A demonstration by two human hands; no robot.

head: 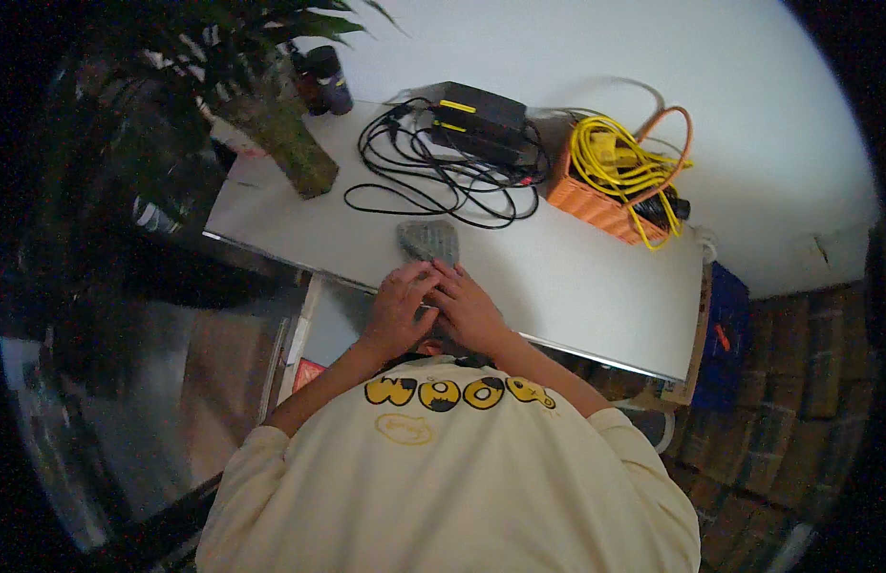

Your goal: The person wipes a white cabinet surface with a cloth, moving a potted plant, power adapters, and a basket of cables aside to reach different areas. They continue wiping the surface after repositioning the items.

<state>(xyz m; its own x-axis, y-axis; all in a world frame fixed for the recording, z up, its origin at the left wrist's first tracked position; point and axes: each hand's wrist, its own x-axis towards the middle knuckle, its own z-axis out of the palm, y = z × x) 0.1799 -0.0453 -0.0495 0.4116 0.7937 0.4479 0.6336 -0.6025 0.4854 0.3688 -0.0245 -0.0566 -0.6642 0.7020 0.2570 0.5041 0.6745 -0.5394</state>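
Note:
A grey cloth (430, 242), ribbed on its surface, lies near the front edge of the white tabletop (593, 286). My left hand (403, 304) and my right hand (468, 304) meet at its near end, with their fingertips touching or almost touching each other. Whether the fingers grip the cloth or only rest against it is hard to tell. Beyond the cloth are loops of black cable (443, 190) beside two black boxes with yellow marks (478, 122), perhaps power adapters or chargers.
An orange woven basket (593, 200) with coiled yellow cable (607, 157) stands at the back right. A plant with a thick stem (299, 157) and dark bottles (328, 79) stand at the back left. Stacked cartons (779, 372) and a blue container (726, 322) are at the right.

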